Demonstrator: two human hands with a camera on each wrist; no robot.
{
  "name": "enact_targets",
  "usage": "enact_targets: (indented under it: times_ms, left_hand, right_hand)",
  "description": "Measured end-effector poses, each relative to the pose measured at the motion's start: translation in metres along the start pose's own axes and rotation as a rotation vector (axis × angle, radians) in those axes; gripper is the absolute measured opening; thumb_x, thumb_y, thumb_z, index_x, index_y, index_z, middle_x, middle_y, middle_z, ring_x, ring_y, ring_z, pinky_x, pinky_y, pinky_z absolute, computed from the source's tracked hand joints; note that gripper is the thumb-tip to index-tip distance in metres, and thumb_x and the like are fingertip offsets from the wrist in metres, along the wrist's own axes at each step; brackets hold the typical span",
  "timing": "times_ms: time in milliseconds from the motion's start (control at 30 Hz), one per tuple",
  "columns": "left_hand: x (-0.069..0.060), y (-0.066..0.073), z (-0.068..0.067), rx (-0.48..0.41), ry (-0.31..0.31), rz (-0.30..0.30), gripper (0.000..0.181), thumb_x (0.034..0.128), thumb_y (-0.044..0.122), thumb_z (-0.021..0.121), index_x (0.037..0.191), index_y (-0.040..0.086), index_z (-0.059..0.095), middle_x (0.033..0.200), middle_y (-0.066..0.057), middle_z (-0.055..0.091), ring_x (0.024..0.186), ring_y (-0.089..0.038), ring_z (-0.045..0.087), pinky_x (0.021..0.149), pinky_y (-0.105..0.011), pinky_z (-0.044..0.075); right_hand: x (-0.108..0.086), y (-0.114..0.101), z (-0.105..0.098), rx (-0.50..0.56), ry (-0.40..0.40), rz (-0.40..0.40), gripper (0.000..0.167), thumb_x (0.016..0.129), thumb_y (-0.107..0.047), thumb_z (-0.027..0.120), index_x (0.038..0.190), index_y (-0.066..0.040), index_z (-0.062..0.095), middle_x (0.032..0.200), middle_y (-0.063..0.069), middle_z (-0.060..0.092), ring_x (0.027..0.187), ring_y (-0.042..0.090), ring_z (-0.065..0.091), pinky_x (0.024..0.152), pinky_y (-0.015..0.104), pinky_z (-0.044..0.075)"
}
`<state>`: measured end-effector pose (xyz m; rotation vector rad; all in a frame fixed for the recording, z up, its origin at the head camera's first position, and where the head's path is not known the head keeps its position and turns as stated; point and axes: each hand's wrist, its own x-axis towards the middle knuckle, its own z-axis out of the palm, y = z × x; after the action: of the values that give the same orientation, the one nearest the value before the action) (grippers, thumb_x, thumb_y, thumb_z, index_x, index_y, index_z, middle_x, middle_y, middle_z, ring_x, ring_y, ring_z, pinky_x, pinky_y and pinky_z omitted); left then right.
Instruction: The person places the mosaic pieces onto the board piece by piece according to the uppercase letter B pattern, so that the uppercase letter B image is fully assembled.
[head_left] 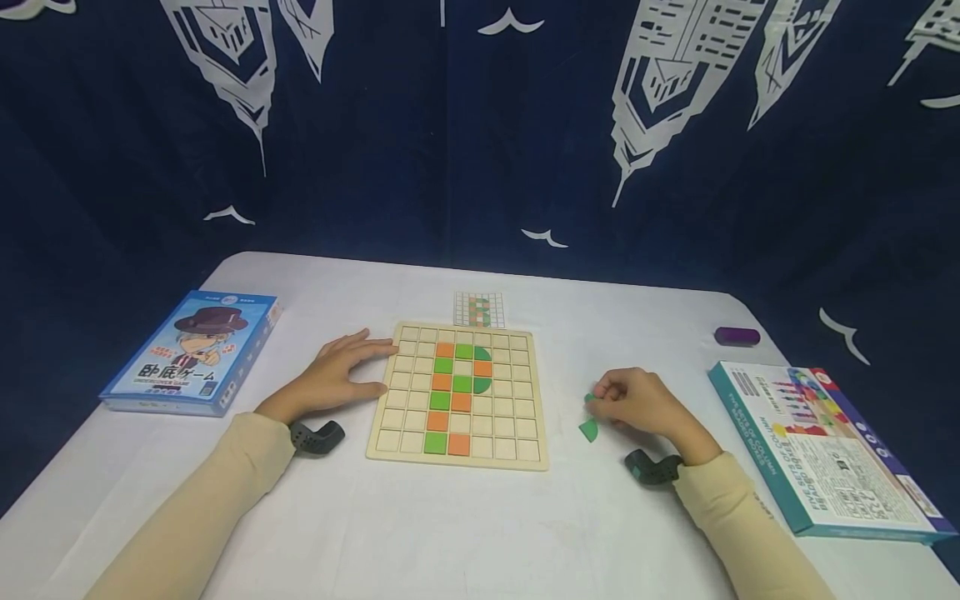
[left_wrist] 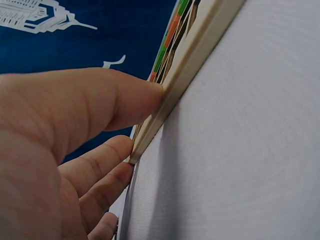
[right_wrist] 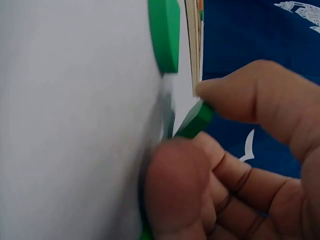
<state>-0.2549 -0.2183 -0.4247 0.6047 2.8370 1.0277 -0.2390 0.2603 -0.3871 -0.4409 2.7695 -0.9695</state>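
Observation:
A wooden grid board point(head_left: 517, 408) lies on the table, with orange and green squares and dark green rounded tiles set in its cells. My left hand point(head_left: 333, 375) is at its left side, fingers extended; in the left wrist view the thumb point(left_wrist: 135, 97) touches the board's edge. To the right of the board, my right hand point(head_left: 637, 404) pinches a small green tile point(right_wrist: 197, 120) between thumb and fingers, just above the cloth. Another green tile point(head_left: 588, 430), quarter-round in shape, lies beside that hand. A bit of green point(right_wrist: 146, 234) shows under the fingers, mostly hidden.
Behind the board lies a small printed pattern card point(head_left: 480, 298). A blue game box point(head_left: 191, 350) sits at the left, and a teal and white box point(head_left: 832, 458) at the right. A purple object point(head_left: 737, 336) rests behind that box. White cloth covers the table point(head_left: 465, 533).

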Motion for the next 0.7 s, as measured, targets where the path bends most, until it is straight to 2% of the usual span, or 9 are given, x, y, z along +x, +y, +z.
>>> enact_targets:
  times_ms: [233, 367, 533, 700]
  left_hand:
    - [0.0, 0.001, -0.001, 0.001, 0.003, 0.007, 0.066, 0.0948, 0.03, 0.077, 0.155, 0.01, 0.059, 0.167, -0.015, 0.048, 0.164, -0.045, 0.018, 0.129, -0.069, 0.007]
    - [0.0, 0.001, -0.001, -0.002, 0.007, 0.01, 0.066, 0.0945, 0.031, 0.077, 0.155, 0.01, 0.06, 0.167, -0.015, 0.048, 0.163, -0.045, 0.018, 0.129, -0.069, 0.007]
    - [0.0, 0.001, 0.0, 0.001, 0.006, 0.015, 0.066, 0.0946, 0.032, 0.077, 0.155, 0.01, 0.06, 0.167, -0.015, 0.048, 0.163, -0.045, 0.018, 0.129, -0.069, 0.007]
    - [0.0, 0.0, 0.0, -0.001, 0.003, 0.013, 0.066, 0.0949, 0.031, 0.077, 0.155, 0.01, 0.059, 0.167, -0.015, 0.048, 0.163, -0.046, 0.018, 0.129, -0.069, 0.007]
  right_hand:
    - [-0.002, 0.004, -0.013, 0.036, -0.035, 0.008, 0.014, 0.1, -0.002, 0.07, 0.106, 0.01, 0.072, 0.082, 0.006, 0.07, 0.068, 0.018, 0.069, 0.062, 0.03, 0.063]
    - [-0.002, 0.005, -0.014, 0.069, -0.053, 0.008, 0.013, 0.101, -0.001, 0.068, 0.106, 0.011, 0.072, 0.082, 0.006, 0.07, 0.069, 0.018, 0.069, 0.062, 0.03, 0.063]
    - [0.0, 0.004, -0.012, 0.181, -0.092, 0.022, 0.015, 0.101, 0.0, 0.067, 0.11, 0.011, 0.071, 0.086, 0.007, 0.071, 0.072, 0.019, 0.069, 0.065, 0.03, 0.064]
    - [0.001, -0.002, -0.01, 0.326, -0.141, 0.017, 0.025, 0.102, -0.002, 0.067, 0.121, 0.014, 0.065, 0.092, 0.008, 0.073, 0.07, 0.015, 0.068, 0.065, 0.03, 0.065]
